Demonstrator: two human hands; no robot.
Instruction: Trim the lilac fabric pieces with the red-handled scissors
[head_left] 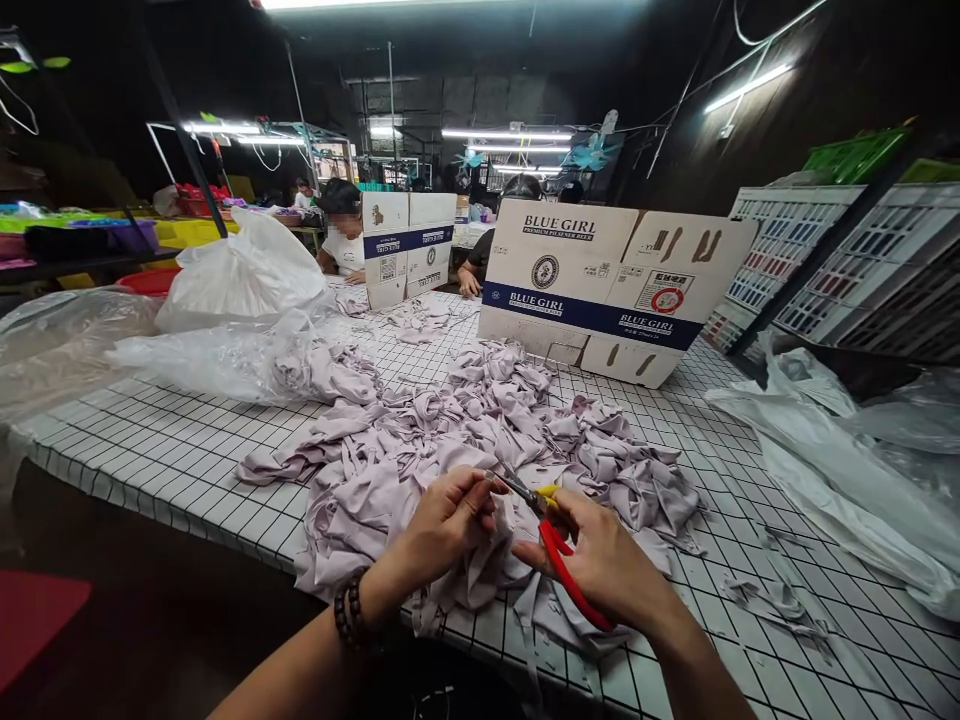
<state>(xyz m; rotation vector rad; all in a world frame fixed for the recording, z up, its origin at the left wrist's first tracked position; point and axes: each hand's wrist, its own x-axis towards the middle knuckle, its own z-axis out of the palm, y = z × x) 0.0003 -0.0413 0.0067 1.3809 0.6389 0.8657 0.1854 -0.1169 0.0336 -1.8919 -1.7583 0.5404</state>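
Low in the middle, the left hand pinches pale cloth and the right hand grips red-handled cutters. The cloth looks soft, light and floppy; pinch its edge, clear of the cutters.

Overhead tube lamps light the desk; the background is dim, glare whitens the top margin, and the side edges appear stretched and soft.

Large Blue Girl carton; bulging white bag left; green crate upper right.
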